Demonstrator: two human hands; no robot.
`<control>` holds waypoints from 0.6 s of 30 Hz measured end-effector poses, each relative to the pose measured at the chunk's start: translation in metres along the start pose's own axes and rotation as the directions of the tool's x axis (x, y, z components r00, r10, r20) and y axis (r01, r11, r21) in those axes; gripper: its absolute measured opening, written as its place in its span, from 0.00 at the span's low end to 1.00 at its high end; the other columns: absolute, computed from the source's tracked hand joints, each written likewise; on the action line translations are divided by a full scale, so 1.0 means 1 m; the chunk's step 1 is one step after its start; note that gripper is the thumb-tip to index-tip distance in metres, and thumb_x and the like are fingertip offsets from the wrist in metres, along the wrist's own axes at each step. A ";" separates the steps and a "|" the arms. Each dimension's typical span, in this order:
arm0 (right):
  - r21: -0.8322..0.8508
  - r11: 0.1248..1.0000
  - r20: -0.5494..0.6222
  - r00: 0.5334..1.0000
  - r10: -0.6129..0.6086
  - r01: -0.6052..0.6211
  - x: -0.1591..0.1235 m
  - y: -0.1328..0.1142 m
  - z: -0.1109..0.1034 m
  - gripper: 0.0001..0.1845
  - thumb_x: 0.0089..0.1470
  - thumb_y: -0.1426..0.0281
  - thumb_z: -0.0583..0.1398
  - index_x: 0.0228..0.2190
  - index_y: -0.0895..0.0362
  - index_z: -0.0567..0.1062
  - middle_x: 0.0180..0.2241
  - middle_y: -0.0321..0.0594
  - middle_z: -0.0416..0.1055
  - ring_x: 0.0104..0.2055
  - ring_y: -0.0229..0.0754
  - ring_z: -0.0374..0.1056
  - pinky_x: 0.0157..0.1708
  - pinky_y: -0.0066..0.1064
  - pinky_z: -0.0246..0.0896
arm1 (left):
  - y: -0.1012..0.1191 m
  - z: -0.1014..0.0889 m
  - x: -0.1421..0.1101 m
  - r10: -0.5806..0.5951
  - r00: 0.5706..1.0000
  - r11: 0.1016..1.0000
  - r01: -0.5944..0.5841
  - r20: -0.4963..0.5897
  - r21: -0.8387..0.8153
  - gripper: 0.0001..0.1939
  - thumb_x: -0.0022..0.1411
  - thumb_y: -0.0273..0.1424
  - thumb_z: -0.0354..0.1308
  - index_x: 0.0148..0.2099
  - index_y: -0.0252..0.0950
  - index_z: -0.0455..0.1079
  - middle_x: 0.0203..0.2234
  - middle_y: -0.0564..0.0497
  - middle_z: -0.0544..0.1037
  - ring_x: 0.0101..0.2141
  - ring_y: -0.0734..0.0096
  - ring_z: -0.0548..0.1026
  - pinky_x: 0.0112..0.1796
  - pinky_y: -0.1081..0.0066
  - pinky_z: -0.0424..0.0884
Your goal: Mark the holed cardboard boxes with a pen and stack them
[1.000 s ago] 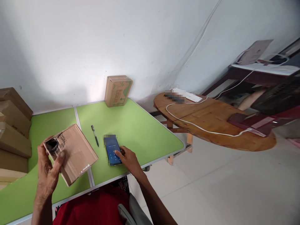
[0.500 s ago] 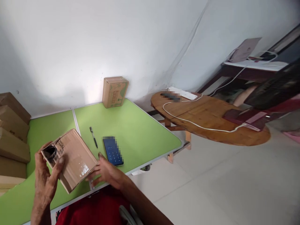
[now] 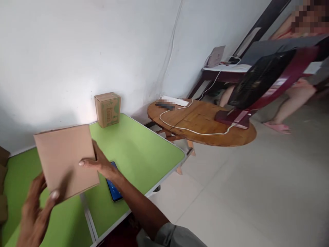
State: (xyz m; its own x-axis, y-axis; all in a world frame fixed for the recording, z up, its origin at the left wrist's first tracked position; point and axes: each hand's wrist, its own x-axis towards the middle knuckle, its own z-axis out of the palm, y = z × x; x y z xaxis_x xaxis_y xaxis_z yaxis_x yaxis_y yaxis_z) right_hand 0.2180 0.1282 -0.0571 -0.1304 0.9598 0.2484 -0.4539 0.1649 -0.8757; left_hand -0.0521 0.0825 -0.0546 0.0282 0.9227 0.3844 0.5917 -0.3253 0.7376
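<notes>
I see both hands on the flat cardboard box [image 3: 65, 159], held up above the green bench [image 3: 138, 151]. My left hand [image 3: 34, 212] grips its lower left corner, thumb pressed on the face. My right hand [image 3: 99, 163] clasps the right edge, fingers spread over the front. A phone [image 3: 113, 190] lies on the bench just under the right wrist. A small carton [image 3: 108, 109] stands at the wall, well apart. A round wooden table [image 3: 203, 123] is beyond.
</notes>
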 end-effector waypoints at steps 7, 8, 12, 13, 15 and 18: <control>-0.517 0.851 -0.219 0.947 -0.234 0.090 0.013 -0.024 -0.137 0.55 0.54 0.57 0.75 0.76 0.51 0.62 0.73 0.50 0.67 0.76 0.57 0.62 0.78 0.52 0.56 | 0.021 0.181 0.112 0.118 0.968 0.947 -0.043 0.220 -0.317 0.32 0.65 0.53 0.69 0.62 0.37 0.75 0.60 0.37 0.78 0.58 0.47 0.81 0.58 0.44 0.82; -0.556 0.828 -0.258 0.933 -0.252 0.070 0.016 -0.020 -0.155 0.54 0.53 0.58 0.74 0.75 0.52 0.64 0.73 0.50 0.67 0.76 0.57 0.62 0.78 0.52 0.56 | 0.017 0.203 0.121 0.123 0.962 0.943 -0.036 0.244 -0.331 0.30 0.66 0.51 0.69 0.61 0.37 0.75 0.58 0.38 0.78 0.55 0.49 0.83 0.55 0.46 0.84; -0.601 0.799 -0.379 0.886 -0.266 -0.018 0.022 0.003 -0.218 0.48 0.51 0.61 0.70 0.71 0.53 0.68 0.70 0.54 0.72 0.70 0.58 0.69 0.72 0.53 0.65 | 0.003 0.276 0.139 0.112 0.941 0.943 0.000 0.319 -0.333 0.24 0.73 0.43 0.69 0.63 0.35 0.75 0.56 0.41 0.80 0.49 0.57 0.83 0.48 0.54 0.85; -0.598 0.801 -0.400 0.878 -0.262 -0.033 0.023 0.008 -0.230 0.46 0.51 0.61 0.69 0.70 0.53 0.69 0.67 0.54 0.75 0.67 0.58 0.71 0.70 0.54 0.67 | 0.002 0.290 0.142 0.108 0.936 0.946 0.007 0.335 -0.323 0.24 0.75 0.42 0.68 0.65 0.36 0.74 0.57 0.41 0.80 0.49 0.58 0.83 0.47 0.55 0.85; -0.593 0.803 -0.439 0.859 -0.262 -0.059 0.024 0.017 -0.252 0.41 0.53 0.61 0.66 0.67 0.53 0.72 0.63 0.54 0.79 0.63 0.58 0.75 0.65 0.54 0.71 | 0.002 0.312 0.149 0.101 0.927 0.954 0.012 0.362 -0.298 0.24 0.76 0.41 0.67 0.67 0.37 0.73 0.59 0.41 0.79 0.50 0.58 0.82 0.48 0.55 0.85; -0.594 0.799 -0.497 0.824 -0.273 -0.094 0.029 0.026 -0.278 0.34 0.55 0.60 0.64 0.63 0.54 0.75 0.59 0.54 0.81 0.60 0.58 0.77 0.61 0.54 0.74 | 0.008 0.336 0.163 0.092 0.913 0.969 0.009 0.398 -0.246 0.25 0.76 0.41 0.67 0.68 0.37 0.73 0.61 0.40 0.79 0.52 0.56 0.82 0.51 0.53 0.84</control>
State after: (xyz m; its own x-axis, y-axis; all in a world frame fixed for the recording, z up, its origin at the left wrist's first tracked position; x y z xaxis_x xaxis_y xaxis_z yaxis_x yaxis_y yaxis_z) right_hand 0.4473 0.2239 -0.1880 0.4541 0.8586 0.2380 0.1735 0.1768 -0.9688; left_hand 0.2275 0.2995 -0.1724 0.4008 0.8945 0.1981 0.3754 -0.3576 0.8551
